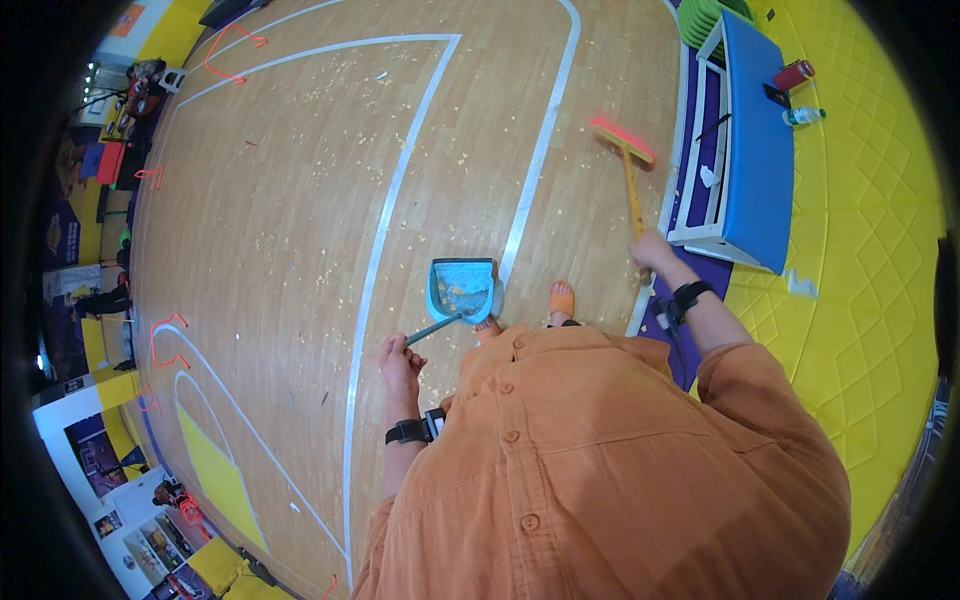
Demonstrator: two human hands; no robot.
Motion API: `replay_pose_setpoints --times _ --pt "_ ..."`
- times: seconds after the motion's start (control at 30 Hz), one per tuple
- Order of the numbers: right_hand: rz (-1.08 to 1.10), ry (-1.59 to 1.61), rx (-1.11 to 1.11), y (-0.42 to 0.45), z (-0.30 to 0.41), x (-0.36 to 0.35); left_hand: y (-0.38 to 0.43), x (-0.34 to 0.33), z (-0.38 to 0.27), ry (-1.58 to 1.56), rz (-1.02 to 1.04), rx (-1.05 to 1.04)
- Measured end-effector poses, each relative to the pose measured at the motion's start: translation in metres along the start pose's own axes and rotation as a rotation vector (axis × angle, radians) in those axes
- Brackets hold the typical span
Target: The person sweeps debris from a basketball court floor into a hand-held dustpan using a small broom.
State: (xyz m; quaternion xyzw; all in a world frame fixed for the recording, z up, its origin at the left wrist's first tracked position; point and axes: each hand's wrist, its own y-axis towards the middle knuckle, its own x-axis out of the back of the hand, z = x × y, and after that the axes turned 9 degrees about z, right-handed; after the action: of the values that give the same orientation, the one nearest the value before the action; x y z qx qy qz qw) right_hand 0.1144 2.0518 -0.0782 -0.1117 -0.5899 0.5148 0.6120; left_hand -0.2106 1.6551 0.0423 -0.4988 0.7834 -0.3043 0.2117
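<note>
My left hand [401,365] grips the dark green handle [433,330] of a light blue long-handled dustpan [462,289]. Some debris lies in the pan, which is down by my feet. In my right hand [651,251] is the yellow handle of a broom [631,184]. Its yellow head with pink bristles [624,141] looks blurred, in front of me to the right. I cannot tell whether the bristles touch the floor. Small pale scraps [367,135] are scattered widely over the wood-patterned floor [300,195].
To my right stands a blue-topped bench [759,150] with a white frame, against yellow padding [855,225]. A red flask [793,75], a dark flat object [777,95] and a plastic bottle [802,116] are on or beside it. Green stacked stools [705,26] stand beyond. Orange hurdle-like frames [166,341] line the left side.
</note>
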Motion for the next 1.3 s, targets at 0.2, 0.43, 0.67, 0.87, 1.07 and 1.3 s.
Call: replay_pose_setpoints --times 0.2,0.43,0.67,0.87,1.07,1.3 --pt "0.063 0.269 0.016 -0.093 0.064 -0.037 0.011 -0.035 0.005 -0.019 0.065 0.028" --pt "0.577 0.989 0.212 -0.171 0.048 0.038 0.022 -0.081 -0.01 0.026 0.066 -0.007" --pt "0.538 1.2 0.204 -0.171 0.049 0.06 0.035 -0.087 -0.02 0.024 0.092 -0.034" --pt "0.185 1.122 0.046 -0.13 0.055 0.086 0.065 -0.095 -0.037 0.009 0.095 -0.033" --pt "-0.106 1.018 -0.161 -0.066 0.014 0.104 0.104 -0.114 -0.062 0.033 0.091 0.019" --pt "-0.184 0.922 -0.35 -0.001 0.018 0.135 0.144 -0.127 -0.097 0.078 0.154 0.058"
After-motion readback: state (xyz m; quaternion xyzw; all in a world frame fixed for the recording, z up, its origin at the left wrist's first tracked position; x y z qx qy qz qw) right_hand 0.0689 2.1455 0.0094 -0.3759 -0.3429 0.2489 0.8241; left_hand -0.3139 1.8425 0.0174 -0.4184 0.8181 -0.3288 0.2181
